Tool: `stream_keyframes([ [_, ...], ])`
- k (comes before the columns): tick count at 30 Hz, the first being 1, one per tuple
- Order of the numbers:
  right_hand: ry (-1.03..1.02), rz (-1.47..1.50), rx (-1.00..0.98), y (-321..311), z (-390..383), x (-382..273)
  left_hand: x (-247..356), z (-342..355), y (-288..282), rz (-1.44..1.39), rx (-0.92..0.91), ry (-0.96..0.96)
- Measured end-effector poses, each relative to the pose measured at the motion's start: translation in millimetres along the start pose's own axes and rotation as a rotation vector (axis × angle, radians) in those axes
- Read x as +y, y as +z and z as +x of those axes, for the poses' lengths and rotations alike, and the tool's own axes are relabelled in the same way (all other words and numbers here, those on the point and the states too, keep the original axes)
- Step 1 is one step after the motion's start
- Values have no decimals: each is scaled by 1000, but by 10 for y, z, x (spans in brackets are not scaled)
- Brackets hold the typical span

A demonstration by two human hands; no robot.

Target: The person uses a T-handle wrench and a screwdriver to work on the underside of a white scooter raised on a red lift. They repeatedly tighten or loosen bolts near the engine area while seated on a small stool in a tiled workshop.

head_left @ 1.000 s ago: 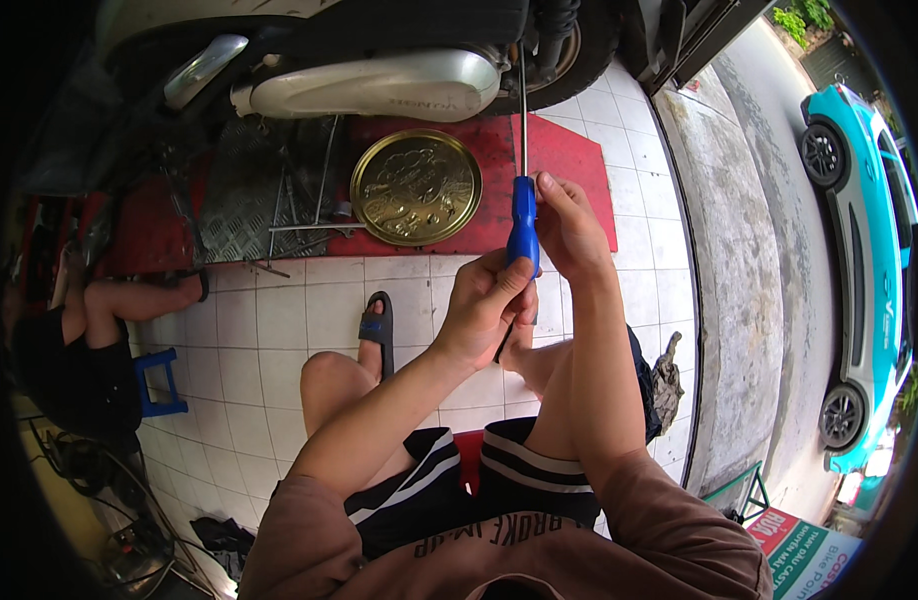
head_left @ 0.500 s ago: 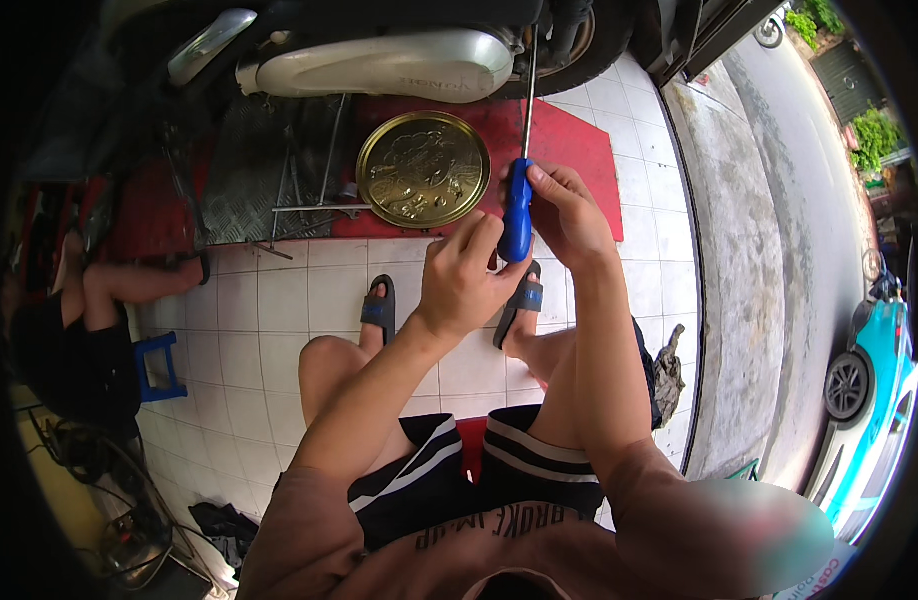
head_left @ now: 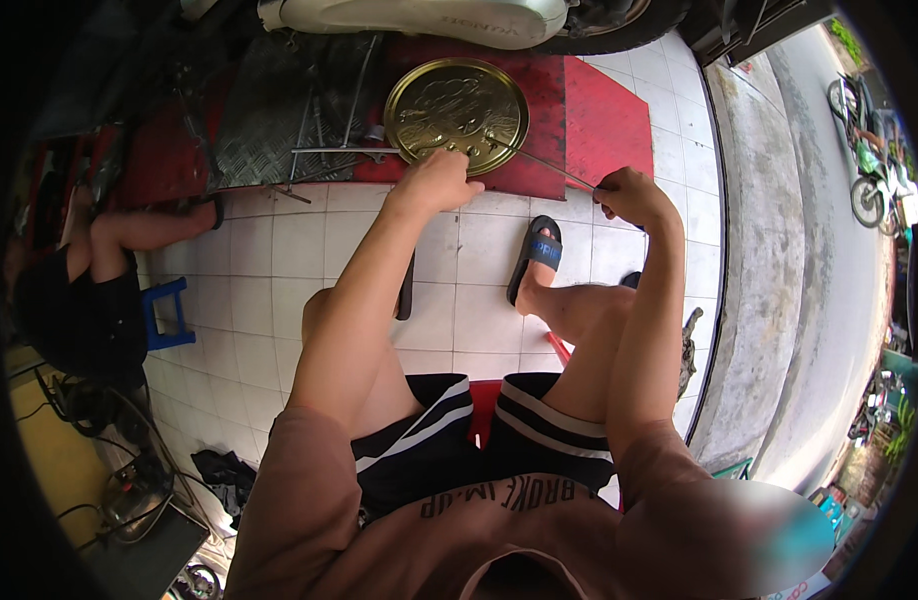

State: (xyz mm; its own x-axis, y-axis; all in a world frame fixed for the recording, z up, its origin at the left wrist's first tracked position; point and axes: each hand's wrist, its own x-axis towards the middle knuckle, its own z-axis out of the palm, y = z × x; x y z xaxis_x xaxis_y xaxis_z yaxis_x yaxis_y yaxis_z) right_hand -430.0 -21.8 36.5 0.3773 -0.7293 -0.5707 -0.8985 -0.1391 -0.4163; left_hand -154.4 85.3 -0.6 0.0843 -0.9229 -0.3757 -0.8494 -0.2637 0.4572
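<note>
My right hand (head_left: 634,197) is closed around the handle of a screwdriver (head_left: 547,163); the fingers cover most of the handle. Its long metal shaft slants left, with the tip over the round gold tray (head_left: 457,66). At the tray's near rim is my left hand (head_left: 437,184), its thumb standing apart and its fingers reaching over the edge. The fingertips are partly hidden by the back of the hand. A few small dark pieces, too small to name, lie in the tray near both the fingers and the tip.
The tray rests on a red platform (head_left: 609,130) with a metal tread plate (head_left: 254,110). A T-shaped metal rod (head_left: 329,150) lies left of the tray. Above is a motorbike's silver cover (head_left: 419,20). A blue stool (head_left: 167,315) and another person's leg (head_left: 154,228) are at left.
My hands have moved apart. The screwdriver has swung from upright under the motorbike to slanting toward the tray. My left hand has left its handle and gone to the tray's rim.
</note>
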Motion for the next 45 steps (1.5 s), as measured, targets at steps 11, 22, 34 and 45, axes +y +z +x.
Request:
stream_keyframes([
  [11, 1, 59, 48, 105, 158, -296, -42, 623, 1024, -252, 867, -91],
  [22, -88, 96, 158, 140, 74, -277, -101, 816, 1076, -85, 750, -109],
  [34, -505, 169, 295, 379, 64, -805, -795, -178, -303, -1958, 747, -37],
  [45, -468, 242, 278, 489, 57, -1056, -516, -93, -645, -2138, 709, 133],
])
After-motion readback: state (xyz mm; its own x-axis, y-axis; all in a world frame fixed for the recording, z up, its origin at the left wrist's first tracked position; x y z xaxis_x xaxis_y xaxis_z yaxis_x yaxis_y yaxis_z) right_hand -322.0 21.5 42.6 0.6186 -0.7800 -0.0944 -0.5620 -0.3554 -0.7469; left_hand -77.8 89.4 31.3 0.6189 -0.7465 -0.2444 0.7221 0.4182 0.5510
